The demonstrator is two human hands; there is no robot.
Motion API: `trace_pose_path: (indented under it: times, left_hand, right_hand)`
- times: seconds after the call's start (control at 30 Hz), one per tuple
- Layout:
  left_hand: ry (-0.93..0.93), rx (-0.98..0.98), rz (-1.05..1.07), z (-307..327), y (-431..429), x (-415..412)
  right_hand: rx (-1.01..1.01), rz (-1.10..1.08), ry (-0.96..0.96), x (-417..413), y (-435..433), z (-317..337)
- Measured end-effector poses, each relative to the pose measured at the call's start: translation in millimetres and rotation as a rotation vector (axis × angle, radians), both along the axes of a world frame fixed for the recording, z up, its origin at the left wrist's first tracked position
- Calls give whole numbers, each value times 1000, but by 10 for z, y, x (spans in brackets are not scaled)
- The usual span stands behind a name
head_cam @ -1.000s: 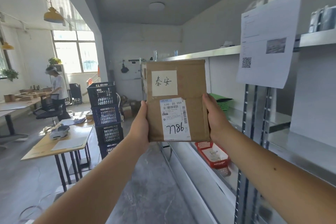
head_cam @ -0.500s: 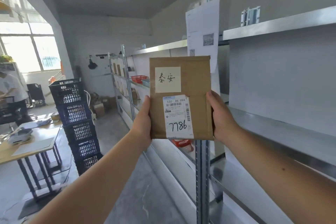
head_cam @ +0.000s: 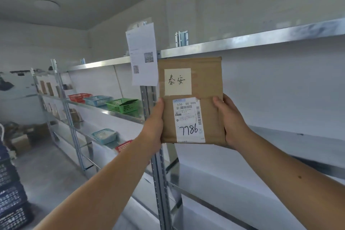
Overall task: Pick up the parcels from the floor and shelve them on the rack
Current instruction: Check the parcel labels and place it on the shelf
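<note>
Both hands — left hand point(head_cam: 153, 127), right hand point(head_cam: 230, 123) — clasp the brown parcel point(head_cam: 191, 99) upright by its side edges, label facing, probably to read it before shelving on the rack point(head_cam: 261, 38).

Parcel storeroom with metal racking.

I am looking at a sorting or stock room: a long galvanised rack point(head_cam: 158, 173) runs along the wall, its shelves carrying a red basket point(head_cam: 79, 97), a blue basket point(head_cam: 97, 100) and a green basket point(head_cam: 122, 105). A printed sheet point(head_cam: 142, 56) hangs from the top shelf, dark plastic crates point(head_cam: 11, 192) are stacked on the concrete floor point(head_cam: 46, 177), and the brown parcel point(head_cam: 207, 84) carries a barcoded shipping label point(head_cam: 188, 119).
</note>
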State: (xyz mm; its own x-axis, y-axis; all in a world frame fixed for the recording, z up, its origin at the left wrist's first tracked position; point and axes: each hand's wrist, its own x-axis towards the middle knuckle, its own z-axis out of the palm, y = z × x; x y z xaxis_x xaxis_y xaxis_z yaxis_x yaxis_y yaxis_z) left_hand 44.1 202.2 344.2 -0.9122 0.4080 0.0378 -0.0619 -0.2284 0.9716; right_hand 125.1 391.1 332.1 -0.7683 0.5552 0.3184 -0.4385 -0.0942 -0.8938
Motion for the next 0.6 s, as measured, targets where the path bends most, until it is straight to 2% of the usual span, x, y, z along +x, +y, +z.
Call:
trace_pose_path:
  times: [0.33,0.6]
  left_hand:
    - [-13,-30,-310,23,787,469]
    - [-28,-73,-644,-101,1490,1220]
  right_hand:
    - [-12,-359,7,1124,329,24]
    - [-68,-666,6,2213,531,-135]
